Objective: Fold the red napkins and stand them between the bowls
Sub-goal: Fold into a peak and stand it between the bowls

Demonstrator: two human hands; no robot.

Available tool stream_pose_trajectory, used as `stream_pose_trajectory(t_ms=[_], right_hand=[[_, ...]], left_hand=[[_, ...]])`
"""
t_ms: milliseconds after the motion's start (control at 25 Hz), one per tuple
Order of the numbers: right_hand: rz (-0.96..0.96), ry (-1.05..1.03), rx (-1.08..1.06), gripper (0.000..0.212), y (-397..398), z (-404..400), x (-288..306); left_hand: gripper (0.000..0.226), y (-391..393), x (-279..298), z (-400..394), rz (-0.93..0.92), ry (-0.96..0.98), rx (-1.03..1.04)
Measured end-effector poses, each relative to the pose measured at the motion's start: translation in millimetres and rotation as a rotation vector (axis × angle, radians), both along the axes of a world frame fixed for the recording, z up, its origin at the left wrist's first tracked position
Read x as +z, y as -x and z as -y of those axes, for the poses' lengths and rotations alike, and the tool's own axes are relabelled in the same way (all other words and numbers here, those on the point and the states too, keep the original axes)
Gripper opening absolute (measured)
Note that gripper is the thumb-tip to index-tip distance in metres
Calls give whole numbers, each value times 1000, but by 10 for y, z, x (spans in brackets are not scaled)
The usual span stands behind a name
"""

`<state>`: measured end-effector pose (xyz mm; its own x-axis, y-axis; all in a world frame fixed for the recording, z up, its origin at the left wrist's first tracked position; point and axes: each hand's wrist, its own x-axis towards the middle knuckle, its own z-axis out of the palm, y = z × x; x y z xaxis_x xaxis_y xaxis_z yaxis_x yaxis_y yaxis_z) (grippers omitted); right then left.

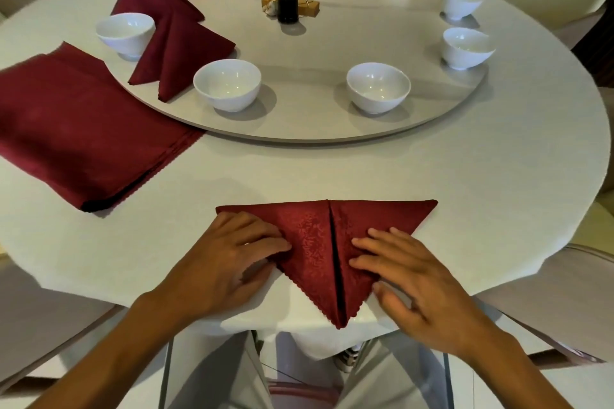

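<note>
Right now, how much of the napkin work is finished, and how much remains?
Done: several folded napkins already stand between bowls along the turntable's left and far side. In hand: the left hand and right hand press a half-folded napkin flat at the table edge. Left: the flat stack, and the gaps beside the right-side bowls hold none.

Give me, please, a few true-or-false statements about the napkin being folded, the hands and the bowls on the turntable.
1. Both hands, left hand and right hand, rest on the triangular napkin. True.
2. The stack of unfolded napkins lies to the person's right. False: it lies to the left.
3. A folded napkin stands between two white bowls. True.
4. A folded napkin fills the gap between the two nearest bowls. False: nothing stands there.
</note>
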<state>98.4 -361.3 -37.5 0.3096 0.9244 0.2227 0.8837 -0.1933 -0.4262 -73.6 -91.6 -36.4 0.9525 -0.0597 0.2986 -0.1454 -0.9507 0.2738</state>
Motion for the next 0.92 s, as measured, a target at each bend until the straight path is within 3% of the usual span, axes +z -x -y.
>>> stream_pose_trajectory(t_ms=[240,400,520,600,680,800,920], right_hand=[[10,50,-107,37,-16,-178,-90],[-18,46,-295,47,115,-358,69],[-80,187,-356,68,496,-481,126],[-20,248,-409,64,667,-530,65],[31,255,-463,59,721,-567,-6],[72,284,-477,57,710,-598,-104],[128,290,-477,57,694,-583,-160]], left_hand=[[27,-183,-29,-79,-6,-116,-5],[28,-324,49,-135,-25,14,-37],[40,-343,42,-370,32,88,117],[36,-348,40,-530,32,138,257],[30,-328,59,-617,34,147,259],[30,-229,57,-742,77,57,132],[35,-138,-6,-811,64,-55,149]])
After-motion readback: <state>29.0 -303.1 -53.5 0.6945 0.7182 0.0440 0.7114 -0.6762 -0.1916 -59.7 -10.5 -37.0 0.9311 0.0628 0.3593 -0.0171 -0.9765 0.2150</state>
